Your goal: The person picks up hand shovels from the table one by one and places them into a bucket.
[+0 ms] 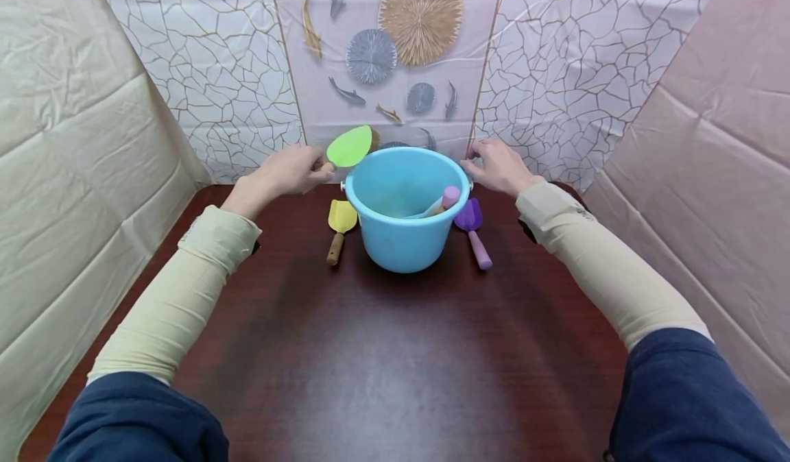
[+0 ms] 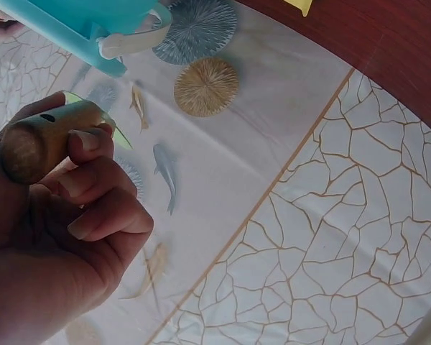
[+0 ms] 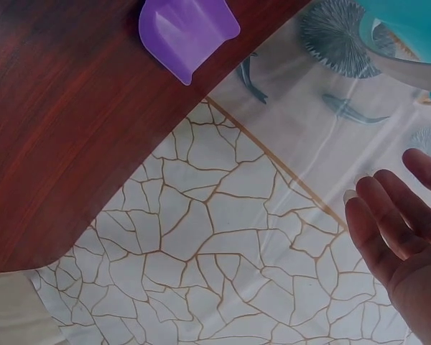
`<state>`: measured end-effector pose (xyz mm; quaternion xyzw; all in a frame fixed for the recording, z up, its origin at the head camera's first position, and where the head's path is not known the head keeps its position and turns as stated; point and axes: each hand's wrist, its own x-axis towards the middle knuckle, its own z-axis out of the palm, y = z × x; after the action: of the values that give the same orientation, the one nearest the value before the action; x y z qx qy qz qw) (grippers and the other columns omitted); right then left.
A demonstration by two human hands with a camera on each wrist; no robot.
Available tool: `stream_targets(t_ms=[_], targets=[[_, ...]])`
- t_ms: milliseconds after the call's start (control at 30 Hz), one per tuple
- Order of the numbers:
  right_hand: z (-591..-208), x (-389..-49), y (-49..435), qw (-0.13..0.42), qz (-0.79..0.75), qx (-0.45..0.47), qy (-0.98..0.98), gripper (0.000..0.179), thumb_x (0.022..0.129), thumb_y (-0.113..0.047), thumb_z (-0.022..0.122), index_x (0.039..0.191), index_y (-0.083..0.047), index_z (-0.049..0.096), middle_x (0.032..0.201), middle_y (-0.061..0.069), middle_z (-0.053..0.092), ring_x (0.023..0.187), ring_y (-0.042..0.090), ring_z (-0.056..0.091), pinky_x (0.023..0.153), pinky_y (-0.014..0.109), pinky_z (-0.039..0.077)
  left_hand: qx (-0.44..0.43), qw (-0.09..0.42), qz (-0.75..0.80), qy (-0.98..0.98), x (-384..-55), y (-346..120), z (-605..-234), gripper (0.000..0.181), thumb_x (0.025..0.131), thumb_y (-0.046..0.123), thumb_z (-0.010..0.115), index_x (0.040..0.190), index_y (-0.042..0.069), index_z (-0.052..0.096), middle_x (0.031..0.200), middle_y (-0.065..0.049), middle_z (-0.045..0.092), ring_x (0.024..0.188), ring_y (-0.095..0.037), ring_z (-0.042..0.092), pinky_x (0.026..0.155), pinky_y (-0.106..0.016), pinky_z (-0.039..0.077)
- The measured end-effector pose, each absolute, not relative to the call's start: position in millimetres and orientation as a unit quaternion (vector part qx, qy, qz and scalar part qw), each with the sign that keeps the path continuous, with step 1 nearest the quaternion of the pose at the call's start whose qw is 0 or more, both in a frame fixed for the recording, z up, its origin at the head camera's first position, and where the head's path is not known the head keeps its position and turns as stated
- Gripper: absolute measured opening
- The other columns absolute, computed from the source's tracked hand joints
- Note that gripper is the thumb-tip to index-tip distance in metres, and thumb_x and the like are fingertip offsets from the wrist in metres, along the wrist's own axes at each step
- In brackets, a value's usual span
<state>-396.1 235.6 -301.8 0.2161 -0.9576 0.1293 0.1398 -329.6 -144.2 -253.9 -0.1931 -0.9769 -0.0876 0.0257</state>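
My left hand (image 1: 290, 173) pinches the brown handle (image 2: 54, 140) of a toy shovel with a green blade (image 1: 350, 148), beside the left rim of a light blue bucket (image 1: 404, 246). The green blade overlaps the bucket's far left rim in the head view. Loosely bent fingers of my right hand (image 1: 498, 164) hover by the bucket's right rim and hold nothing. Inside the bucket, a pink rounded end (image 1: 451, 196) and a pale blade lean against the right wall; the bottom is mostly hidden.
A yellow shovel (image 1: 342, 216) with a brown handle lies left of the bucket on the dark red table (image 1: 382, 373). To the right lies a purple shovel (image 1: 470, 215) with a pink handle. Patterned cloth (image 1: 228, 57) hangs behind the table, with plain cloth at both sides.
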Motion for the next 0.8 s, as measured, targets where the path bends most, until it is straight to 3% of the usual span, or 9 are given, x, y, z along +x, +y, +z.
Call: stream_targets(t_ms=[200, 600, 800], targets=[[-303.5, -396.5, 236.0, 0.14, 0.126, 0.211, -0.959, 0.031, 0.096, -0.032, 0.053, 0.104, -0.003, 0.063, 0.106, 0.019, 0.063, 0.105, 0.036, 0.056, 0.086, 0.052, 0.046, -0.215, 0.027, -0.085, -0.973, -331.6, -141.1, -255.3, 0.027, 0.095, 0.035, 0.054, 0.085, 0.01, 0.05, 0.076, -0.005, 0.05, 0.073, -0.022, 0.049, 0.062, -0.034, 0.037], [-304.5, -397.5, 237.3, 0.135, 0.131, 0.207, -0.96, 0.031, 0.096, -0.031, 0.053, 0.104, -0.004, 0.065, 0.112, 0.019, 0.063, 0.111, 0.036, 0.055, 0.091, 0.052, 0.045, -0.257, 0.029, -0.046, -0.965, -343.1, -131.0, -254.3, 0.026, 0.094, 0.03, 0.055, 0.078, 0.01, 0.048, 0.069, -0.002, 0.038, 0.068, -0.02, 0.039, 0.062, -0.032, 0.032], [-305.5, -398.3, 237.8, 0.137, 0.131, 0.206, -0.96, 0.03, 0.096, -0.03, 0.053, 0.103, -0.004, 0.065, 0.111, 0.018, 0.064, 0.11, 0.035, 0.055, 0.09, 0.052, 0.045, -0.247, 0.015, -0.034, -0.968, -346.9, -127.2, -252.4, 0.027, 0.094, 0.032, 0.057, 0.078, 0.011, 0.052, 0.073, -0.003, 0.05, 0.069, -0.02, 0.046, 0.059, -0.032, 0.036]])
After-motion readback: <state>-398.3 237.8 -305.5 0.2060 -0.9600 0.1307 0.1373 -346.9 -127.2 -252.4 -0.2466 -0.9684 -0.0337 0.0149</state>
